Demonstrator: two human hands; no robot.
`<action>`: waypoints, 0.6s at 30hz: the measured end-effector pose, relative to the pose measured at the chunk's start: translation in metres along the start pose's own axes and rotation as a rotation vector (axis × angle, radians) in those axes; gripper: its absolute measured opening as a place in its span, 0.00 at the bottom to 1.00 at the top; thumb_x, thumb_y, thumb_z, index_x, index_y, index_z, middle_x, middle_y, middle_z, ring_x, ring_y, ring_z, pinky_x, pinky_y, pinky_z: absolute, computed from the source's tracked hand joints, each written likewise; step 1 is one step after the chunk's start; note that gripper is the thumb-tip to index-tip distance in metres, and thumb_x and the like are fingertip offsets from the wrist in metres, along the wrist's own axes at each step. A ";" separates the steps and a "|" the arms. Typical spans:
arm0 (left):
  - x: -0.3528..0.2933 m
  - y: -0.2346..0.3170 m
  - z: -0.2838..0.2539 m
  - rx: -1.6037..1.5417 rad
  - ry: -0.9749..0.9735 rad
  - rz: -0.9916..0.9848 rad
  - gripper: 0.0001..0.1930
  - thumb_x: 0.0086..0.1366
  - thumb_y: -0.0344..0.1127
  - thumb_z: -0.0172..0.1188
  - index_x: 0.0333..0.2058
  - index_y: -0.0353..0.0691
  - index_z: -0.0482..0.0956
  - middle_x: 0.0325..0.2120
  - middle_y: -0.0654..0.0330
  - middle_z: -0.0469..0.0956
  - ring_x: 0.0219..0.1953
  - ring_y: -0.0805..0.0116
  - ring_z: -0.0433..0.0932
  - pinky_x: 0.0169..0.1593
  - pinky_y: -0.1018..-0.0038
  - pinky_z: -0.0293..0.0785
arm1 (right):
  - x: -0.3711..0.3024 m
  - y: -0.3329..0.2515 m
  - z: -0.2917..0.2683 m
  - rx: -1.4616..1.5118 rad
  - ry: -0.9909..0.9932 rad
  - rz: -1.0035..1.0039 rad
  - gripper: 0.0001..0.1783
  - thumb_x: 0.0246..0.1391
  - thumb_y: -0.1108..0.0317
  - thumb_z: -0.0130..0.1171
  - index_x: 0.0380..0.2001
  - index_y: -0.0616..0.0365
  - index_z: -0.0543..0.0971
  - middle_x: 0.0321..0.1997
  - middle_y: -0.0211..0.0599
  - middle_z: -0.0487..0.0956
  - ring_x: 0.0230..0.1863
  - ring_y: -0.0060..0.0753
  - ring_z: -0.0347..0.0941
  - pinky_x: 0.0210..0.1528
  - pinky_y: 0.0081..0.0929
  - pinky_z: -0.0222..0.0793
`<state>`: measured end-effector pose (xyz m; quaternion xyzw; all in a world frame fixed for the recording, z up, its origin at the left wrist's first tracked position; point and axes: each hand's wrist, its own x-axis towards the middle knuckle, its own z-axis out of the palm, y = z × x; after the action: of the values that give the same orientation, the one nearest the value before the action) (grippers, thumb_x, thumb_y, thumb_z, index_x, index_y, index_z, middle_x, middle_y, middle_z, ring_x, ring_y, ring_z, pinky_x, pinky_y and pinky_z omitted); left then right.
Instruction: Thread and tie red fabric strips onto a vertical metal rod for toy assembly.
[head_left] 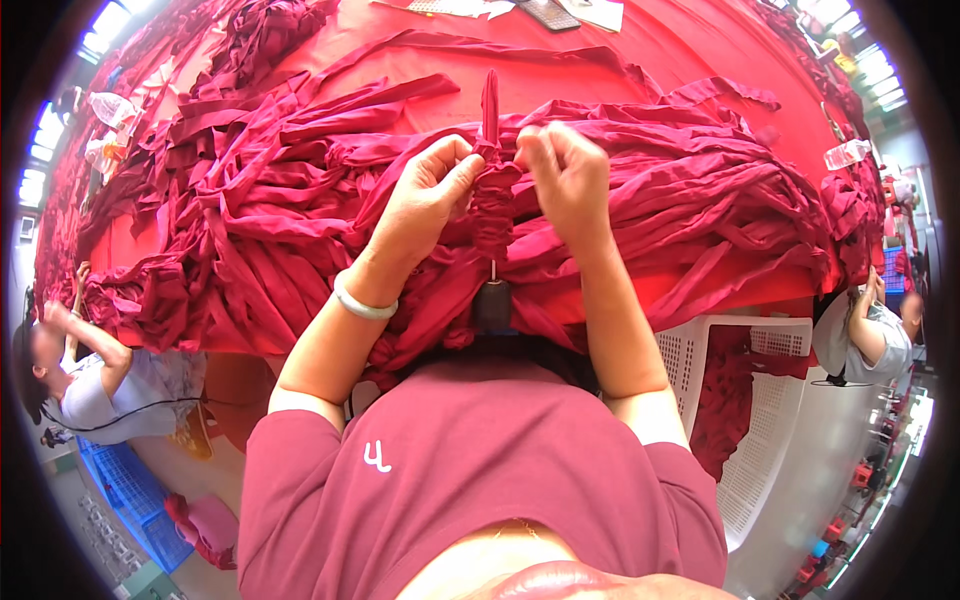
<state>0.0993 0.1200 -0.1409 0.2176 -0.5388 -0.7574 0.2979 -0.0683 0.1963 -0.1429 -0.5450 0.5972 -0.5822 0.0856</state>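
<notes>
A dark red fabric tube is bunched in tight folds around a thin upright metal rod, with its smooth pointed end sticking out at the far side. The rod rises from a black cylindrical base at the near table edge. On the tube's left, my left hand pinches the cloth between thumb and fingers. My right hand is closed at the right side of the same folds; its fingertips are partly hidden, and they appear to grip the cloth's edge. Long dark red fabric strips lie heaped beneath and beside both hands.
Red cloth covers the table. A white perforated basket with dark red fabric stands at my right, below the table edge. A blue crate is on the floor at left. One person sits on each side, and a clear plastic bag lies far left.
</notes>
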 end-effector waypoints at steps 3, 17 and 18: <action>0.002 0.008 -0.005 0.170 -0.063 0.016 0.09 0.71 0.35 0.55 0.29 0.42 0.74 0.19 0.75 0.67 0.21 0.88 0.60 0.23 0.86 0.55 | 0.036 -0.012 0.008 0.019 -0.009 0.099 0.18 0.62 0.62 0.60 0.21 0.61 0.75 0.18 0.21 0.66 0.23 0.11 0.59 0.24 0.17 0.56; 0.074 0.023 -0.020 -0.031 -0.041 0.111 0.05 0.66 0.33 0.63 0.32 0.39 0.79 0.21 0.70 0.74 0.21 0.84 0.67 0.25 0.85 0.61 | 0.026 -0.004 0.022 0.224 -0.145 0.251 0.17 0.60 0.64 0.61 0.22 0.64 0.75 0.15 0.24 0.68 0.21 0.12 0.60 0.22 0.21 0.57; 0.072 0.023 -0.019 -0.065 -0.014 0.139 0.05 0.66 0.33 0.62 0.33 0.39 0.79 0.22 0.70 0.74 0.21 0.83 0.67 0.25 0.84 0.61 | 0.029 -0.001 0.023 0.220 -0.145 0.252 0.17 0.60 0.64 0.61 0.22 0.64 0.75 0.15 0.24 0.68 0.21 0.12 0.60 0.22 0.21 0.57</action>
<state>0.0640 0.0518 -0.1264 0.1648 -0.5299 -0.7534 0.3527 -0.0620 0.1613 -0.1335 -0.4936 0.5857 -0.5879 0.2600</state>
